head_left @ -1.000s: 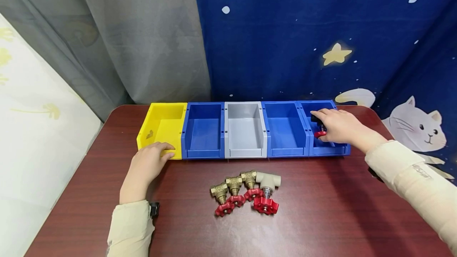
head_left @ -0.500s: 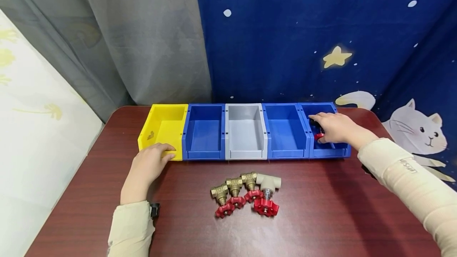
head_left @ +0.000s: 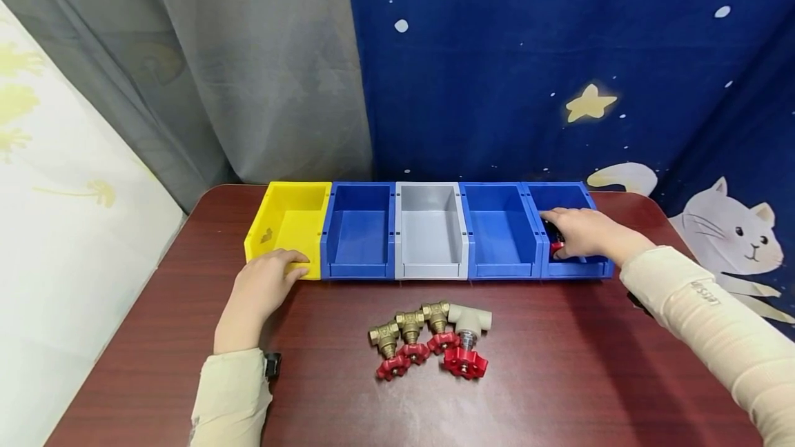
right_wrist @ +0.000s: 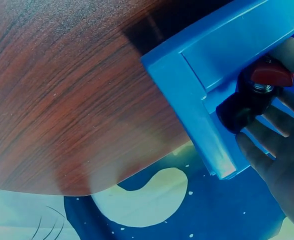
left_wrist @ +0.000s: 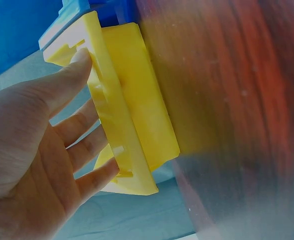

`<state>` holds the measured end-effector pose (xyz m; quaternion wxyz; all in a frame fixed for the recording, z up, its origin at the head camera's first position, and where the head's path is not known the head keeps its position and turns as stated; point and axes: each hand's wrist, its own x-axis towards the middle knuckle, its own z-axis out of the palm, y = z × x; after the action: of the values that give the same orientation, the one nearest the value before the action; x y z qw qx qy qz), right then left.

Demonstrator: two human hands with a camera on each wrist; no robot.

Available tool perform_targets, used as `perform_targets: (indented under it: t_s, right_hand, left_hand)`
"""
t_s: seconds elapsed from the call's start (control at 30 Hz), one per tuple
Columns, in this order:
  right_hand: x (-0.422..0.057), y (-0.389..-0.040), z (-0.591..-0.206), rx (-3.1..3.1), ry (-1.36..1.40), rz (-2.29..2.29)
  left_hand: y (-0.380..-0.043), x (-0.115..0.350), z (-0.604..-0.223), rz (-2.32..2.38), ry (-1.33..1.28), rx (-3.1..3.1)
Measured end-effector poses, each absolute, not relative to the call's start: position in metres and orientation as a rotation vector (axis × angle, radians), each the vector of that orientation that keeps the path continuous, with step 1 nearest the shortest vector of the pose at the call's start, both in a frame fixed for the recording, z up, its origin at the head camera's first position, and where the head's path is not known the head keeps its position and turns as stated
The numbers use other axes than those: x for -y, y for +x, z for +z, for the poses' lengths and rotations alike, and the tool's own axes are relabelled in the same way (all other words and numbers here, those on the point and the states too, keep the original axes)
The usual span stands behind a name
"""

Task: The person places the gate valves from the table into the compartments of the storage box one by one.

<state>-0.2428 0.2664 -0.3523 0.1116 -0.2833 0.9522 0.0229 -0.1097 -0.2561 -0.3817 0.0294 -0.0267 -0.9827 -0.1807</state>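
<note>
In the head view my right hand (head_left: 586, 232) reaches into the rightmost blue bin (head_left: 577, 269). Thumb and fingers hold a black valve with a red handle (right_wrist: 272, 75) low inside that bin, near its front wall in the right wrist view. Part of the valve is covered by the hand. At the far left, my left hand (head_left: 263, 288) rests on the front lip of the yellow bin (left_wrist: 137, 100). Its fingers lie fairly straight against the lip, with the thumb on the rim near one corner.
Between them stand a blue bin (head_left: 361, 270), a grey bin (head_left: 431, 271) and another blue bin (head_left: 504, 270). In front lie brass valves with red handwheels (head_left: 410, 326) and a beige tee-shaped valve (head_left: 470, 319) on the wooden table (head_left: 546, 378). Curtains hang behind.
My right hand has lowered the black valve deeper into the rightmost blue bin. The left hand stays on the yellow bin's lip; the head view has shifted slightly.
</note>
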Motion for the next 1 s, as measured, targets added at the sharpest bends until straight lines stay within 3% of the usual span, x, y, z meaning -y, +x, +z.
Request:
perform_targets:
  t_s: [1.0]
  right_hand:
    - [-0.2667, -0.2462, -0.3589, -2.726, -0.694, -0.049]
  left_hand:
    - [-0.1091, 0.2555, -0.3796, -0.554, -0.092, 3.036]
